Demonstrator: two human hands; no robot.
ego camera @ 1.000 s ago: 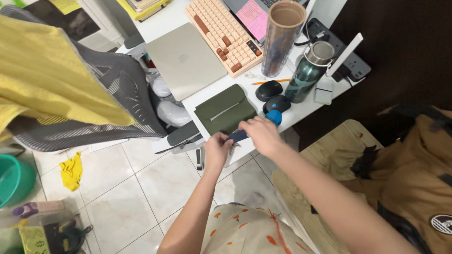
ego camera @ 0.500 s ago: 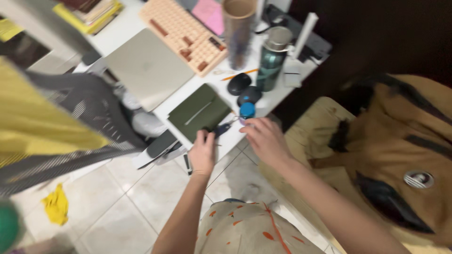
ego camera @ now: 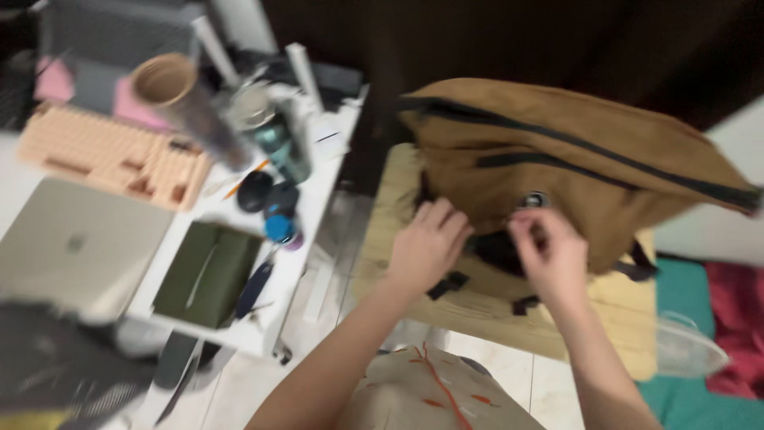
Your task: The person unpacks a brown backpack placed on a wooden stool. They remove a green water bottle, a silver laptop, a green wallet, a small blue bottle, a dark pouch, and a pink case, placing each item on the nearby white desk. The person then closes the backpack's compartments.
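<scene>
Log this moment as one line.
left hand: on brown backpack front | right hand: at its dark pocket opening | backpack: on wooden stool | desk: left

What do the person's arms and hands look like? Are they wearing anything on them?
Both arms are bare, with no sleeves showing up to the frame's edge. The left hand and right hand wear no gloves; the blurred picture shows no rings, watch or bracelets. Below them is light clothing with small orange marks.
</scene>
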